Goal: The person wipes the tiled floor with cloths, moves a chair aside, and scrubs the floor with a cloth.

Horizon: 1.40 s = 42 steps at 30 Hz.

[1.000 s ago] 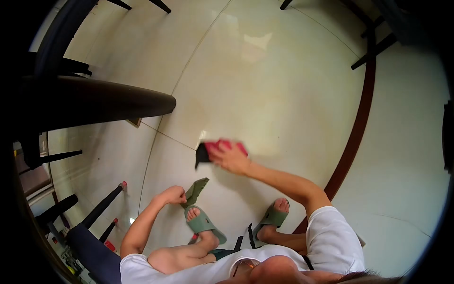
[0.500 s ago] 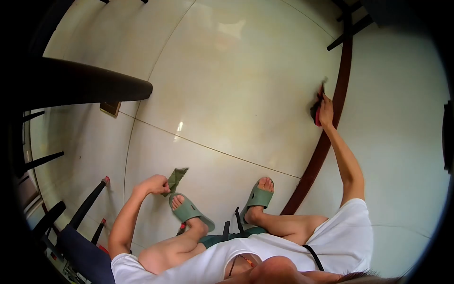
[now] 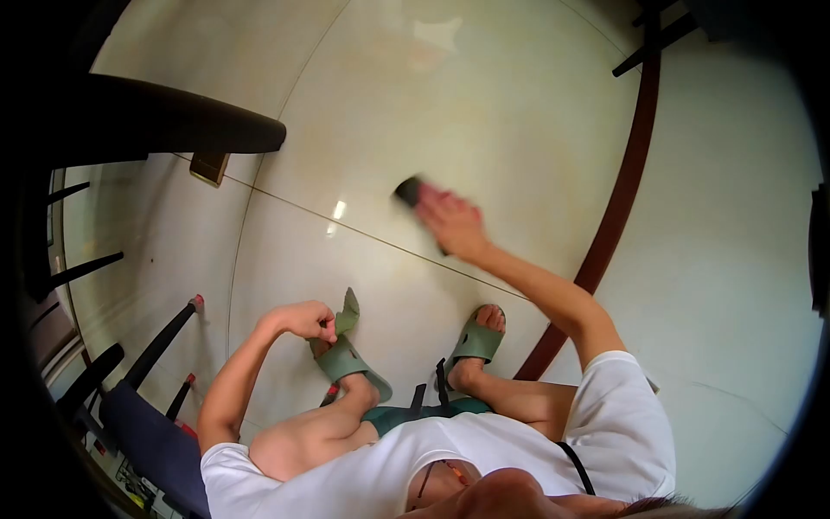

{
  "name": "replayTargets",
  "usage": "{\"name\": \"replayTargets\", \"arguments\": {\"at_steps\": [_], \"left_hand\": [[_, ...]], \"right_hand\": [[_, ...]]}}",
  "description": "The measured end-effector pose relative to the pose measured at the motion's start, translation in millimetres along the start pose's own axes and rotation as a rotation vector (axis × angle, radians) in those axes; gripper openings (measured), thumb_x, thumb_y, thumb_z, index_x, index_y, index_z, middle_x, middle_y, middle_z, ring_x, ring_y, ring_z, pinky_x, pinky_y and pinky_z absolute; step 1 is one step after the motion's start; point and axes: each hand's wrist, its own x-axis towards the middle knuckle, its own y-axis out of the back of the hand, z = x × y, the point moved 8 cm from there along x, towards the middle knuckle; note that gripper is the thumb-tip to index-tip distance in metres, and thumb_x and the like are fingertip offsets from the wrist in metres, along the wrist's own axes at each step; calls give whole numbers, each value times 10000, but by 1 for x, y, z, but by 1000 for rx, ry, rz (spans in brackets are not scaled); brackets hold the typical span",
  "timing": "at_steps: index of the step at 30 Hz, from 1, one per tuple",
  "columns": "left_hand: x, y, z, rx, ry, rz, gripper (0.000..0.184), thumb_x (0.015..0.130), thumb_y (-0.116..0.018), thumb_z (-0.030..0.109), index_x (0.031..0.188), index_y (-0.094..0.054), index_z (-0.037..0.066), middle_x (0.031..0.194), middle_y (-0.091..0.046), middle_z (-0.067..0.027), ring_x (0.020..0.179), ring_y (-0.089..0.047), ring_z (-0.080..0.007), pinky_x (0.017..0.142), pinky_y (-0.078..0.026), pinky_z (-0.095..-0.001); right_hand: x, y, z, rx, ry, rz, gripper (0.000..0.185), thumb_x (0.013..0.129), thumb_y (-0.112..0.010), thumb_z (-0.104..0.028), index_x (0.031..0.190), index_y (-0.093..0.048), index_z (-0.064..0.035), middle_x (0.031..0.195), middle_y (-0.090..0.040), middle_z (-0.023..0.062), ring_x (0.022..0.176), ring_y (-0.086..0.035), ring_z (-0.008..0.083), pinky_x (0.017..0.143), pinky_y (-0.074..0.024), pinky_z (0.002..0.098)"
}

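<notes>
Thumb and fingers of my left hand pinch a thin green piece, perhaps a wrapper or scrap of cloth, just above my left slipper. Farther forward, my right hand is wrapped over a black and red object at the pale tiled floor. Its dark end juts out to the left past my fingers. Motion blur and my palm hide most of it, so its exact kind does not show.
A thick dark furniture leg reaches in from the left above a small brass floor plate. Chair legs with red tips stand at lower left. A brown floor strip curves down the right side. My right slipper rests on the tiles.
My right hand has swept left and nearer with the black and red object, from beside the brown strip to mid-floor. The green piece in my left hand has turned more upright.
</notes>
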Motion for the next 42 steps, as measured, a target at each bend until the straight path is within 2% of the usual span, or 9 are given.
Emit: {"name": "replayTargets", "arguments": {"at_steps": [6,11,13,16,22,29,35,38,42], "left_hand": [[-17,-18,7,105,49,-41,204,842,-706,241,867,-686,40,762,-682,-39,683,-585,-123,628,-467,-285],[-15,-48,-8,-12,-33,-123,180,851,-698,206,845,-655,32,715,-607,-9,639,-535,-101,580,-444,-270],[-4,-58,-18,-30,-86,-132,180,852,-699,202,834,-631,36,696,-575,3,624,-518,-97,565,-433,-268],[-8,-49,-8,17,25,-144,179,840,-710,211,846,-650,42,710,-598,1,651,-529,-98,577,-439,-271],[-11,-37,4,48,2,-131,178,829,-712,218,855,-667,48,737,-628,-21,662,-545,-107,587,-446,-283],[2,-51,5,30,-18,-215,218,830,-722,250,851,-665,41,719,-615,-27,665,-541,-115,596,-442,-284],[-8,-45,24,77,-85,-169,206,844,-709,240,859,-668,39,739,-613,-25,671,-539,-110,601,-444,-284],[-16,-46,16,25,-47,-187,201,853,-703,239,874,-677,40,781,-602,-32,734,-540,-128,643,-444,-286],[-7,-52,5,31,-151,-180,224,844,-723,260,873,-681,42,830,-539,-48,872,-495,-170,732,-428,-291]], "right_hand": [[-27,-34,-194,345,604,-298,418,794,-607,-273,1188,-587,-137,1188,-520,27,1035,-504,239,836,-469,425],[-28,30,-100,823,296,-157,436,759,-607,-187,1190,-581,-131,1173,-563,33,1017,-533,259,854,-467,391],[-35,47,0,787,-1,-384,355,800,-534,-175,1130,-594,-60,1152,-602,99,1022,-542,306,914,-427,398],[-114,94,163,414,-360,234,386,907,-450,-181,1260,-574,-84,1278,-562,137,1218,-489,338,1033,-390,386],[-260,42,230,-251,-885,-252,558,804,-533,-112,1360,-482,-111,1446,-389,104,1191,-450,360,923,-497,445],[-153,12,24,192,-403,-149,684,629,-667,-75,1295,-514,-81,1407,-422,193,1230,-463,399,972,-445,473],[-73,-27,-172,629,356,-343,557,725,-629,-152,1274,-536,-123,1299,-497,105,1101,-513,286,885,-498,401],[-51,-9,-167,787,334,-382,500,720,-652,-163,1213,-571,-146,1343,-469,75,1100,-513,269,816,-522,370],[-3,50,9,404,15,148,430,750,-598,-82,1177,-613,-127,1236,-582,93,1007,-579,302,824,-513,387]]}}
